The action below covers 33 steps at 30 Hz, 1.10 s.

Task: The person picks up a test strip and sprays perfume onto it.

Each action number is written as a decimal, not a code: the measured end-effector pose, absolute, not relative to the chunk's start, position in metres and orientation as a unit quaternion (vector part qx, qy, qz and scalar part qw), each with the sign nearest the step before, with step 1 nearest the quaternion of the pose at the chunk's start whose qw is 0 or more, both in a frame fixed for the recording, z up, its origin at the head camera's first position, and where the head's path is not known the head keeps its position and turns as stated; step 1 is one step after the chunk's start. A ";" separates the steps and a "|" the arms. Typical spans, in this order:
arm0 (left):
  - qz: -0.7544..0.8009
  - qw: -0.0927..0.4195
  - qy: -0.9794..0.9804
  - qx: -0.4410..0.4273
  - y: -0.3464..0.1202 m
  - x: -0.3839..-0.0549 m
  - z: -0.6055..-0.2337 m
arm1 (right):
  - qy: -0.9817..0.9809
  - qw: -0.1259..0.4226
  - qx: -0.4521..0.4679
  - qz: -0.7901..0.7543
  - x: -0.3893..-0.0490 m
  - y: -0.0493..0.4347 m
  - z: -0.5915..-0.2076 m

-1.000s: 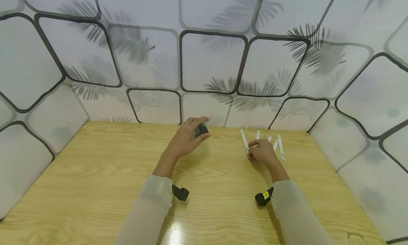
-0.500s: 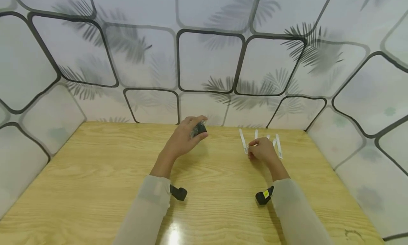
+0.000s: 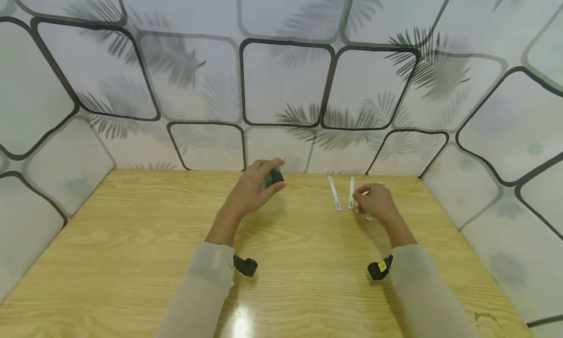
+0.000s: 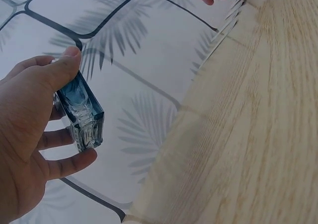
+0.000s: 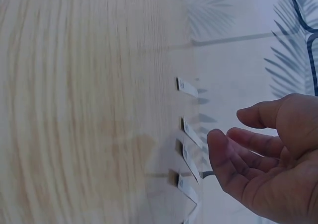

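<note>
My left hand [image 3: 248, 195] grips a small glass perfume bottle [image 4: 82, 105], dark blue and clear with angular sides, raised above the table toward the back wall. In the left wrist view the thumb lies along its top and the other fingers reach around behind and beneath. My right hand [image 3: 377, 201] hovers over several white paper strips at the back right, fingers loosely bent, thumb and forefinger apart with nothing between them. Left of it lie two strips, the outer strip [image 3: 334, 193] and the inner strip [image 3: 351, 193]; others are partly hidden beneath the hand.
The wooden table [image 3: 145, 230] meets a patterned wall covering [image 3: 286, 84] just behind the strips, and it also rises on both sides. Each wrist carries a black camera, such as the right wrist camera [image 3: 379, 268]. The strips [image 5: 193, 134] lie in a row close to the wall.
My right hand has moved right along the row, away from the leftmost strip, uncovering the second strip and covering those farther right. The left hand keeps its hold on the perfume bottle.
</note>
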<state>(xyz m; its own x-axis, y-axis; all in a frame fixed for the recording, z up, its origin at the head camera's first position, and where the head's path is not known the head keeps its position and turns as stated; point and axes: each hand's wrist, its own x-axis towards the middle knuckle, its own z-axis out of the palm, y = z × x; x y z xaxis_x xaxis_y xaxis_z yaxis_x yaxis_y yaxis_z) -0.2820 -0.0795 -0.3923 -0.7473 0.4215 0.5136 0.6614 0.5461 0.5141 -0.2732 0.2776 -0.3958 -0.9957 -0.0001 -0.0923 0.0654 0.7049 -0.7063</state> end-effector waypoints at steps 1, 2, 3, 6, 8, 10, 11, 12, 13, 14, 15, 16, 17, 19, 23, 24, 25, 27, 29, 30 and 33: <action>-0.359 0.167 -0.863 -0.313 -0.080 -0.282 -0.392 | 0.925 0.040 0.015 -0.377 -0.273 0.279 -0.394; -0.359 0.167 -0.863 -0.312 -0.080 -0.282 -0.392 | 0.928 0.037 0.011 -0.370 -0.272 0.281 -0.393; -0.360 0.167 -0.863 -0.312 -0.081 -0.282 -0.392 | 0.932 0.033 0.007 -0.360 -0.272 0.284 -0.392; -0.361 0.166 -0.864 -0.311 -0.082 -0.282 -0.393 | 0.939 0.026 -0.002 -0.342 -0.270 0.290 -0.391; -0.361 0.164 -0.864 -0.310 -0.083 -0.282 -0.393 | 0.943 0.021 -0.007 -0.333 -0.270 0.295 -0.392; -0.361 0.161 -0.865 -0.309 -0.083 -0.282 -0.394 | 0.947 0.015 -0.011 -0.321 -0.269 0.300 -0.393; -0.361 0.159 -0.866 -0.307 -0.084 -0.282 -0.394 | 0.949 0.012 -0.014 -0.314 -0.269 0.303 -0.393; -0.362 0.157 -0.866 -0.307 -0.084 -0.282 -0.394 | 0.952 0.007 -0.016 -0.305 -0.269 0.306 -0.394; -0.363 0.156 -0.866 -0.306 -0.084 -0.282 -0.394 | 0.955 0.003 -0.019 -0.297 -0.270 0.309 -0.395; -0.363 0.154 -0.867 -0.305 -0.084 -0.282 -0.395 | 0.957 0.001 -0.021 -0.289 -0.270 0.311 -0.396; -0.363 0.154 -0.867 -0.304 -0.084 -0.283 -0.395 | 0.959 -0.002 -0.024 -0.281 -0.269 0.315 -0.397; -0.362 0.154 -0.868 -0.304 -0.084 -0.283 -0.395 | 0.961 -0.003 -0.026 -0.275 -0.269 0.318 -0.398; -0.362 0.154 -0.868 -0.303 -0.084 -0.282 -0.395 | 0.963 -0.003 -0.029 -0.269 -0.269 0.321 -0.398; -0.362 0.155 -0.868 -0.302 -0.084 -0.283 -0.394 | 0.964 0.001 -0.036 -0.262 -0.268 0.327 -0.400; -0.360 0.152 -0.870 -0.301 -0.083 -0.283 -0.393 | 0.970 0.014 -0.047 -0.239 -0.266 0.339 -0.405; -0.359 0.151 -0.870 -0.301 -0.083 -0.283 -0.393 | 0.971 0.017 -0.050 -0.233 -0.266 0.342 -0.407; -0.358 0.151 -0.871 -0.301 -0.082 -0.283 -0.393 | 0.972 0.022 -0.051 -0.228 -0.266 0.344 -0.408; -0.355 0.150 -0.873 -0.300 -0.082 -0.283 -0.393 | 0.974 0.026 -0.053 -0.217 -0.266 0.349 -0.412; -0.351 0.150 -0.874 -0.299 -0.082 -0.283 -0.393 | 0.975 0.025 -0.056 -0.214 -0.266 0.352 -0.414; -0.350 0.151 -0.874 -0.300 -0.082 -0.283 -0.393 | 0.975 0.023 -0.057 -0.212 -0.266 0.353 -0.415; -0.348 0.152 -0.875 -0.301 -0.082 -0.284 -0.393 | 0.976 0.013 -0.061 -0.210 -0.266 0.356 -0.417</action>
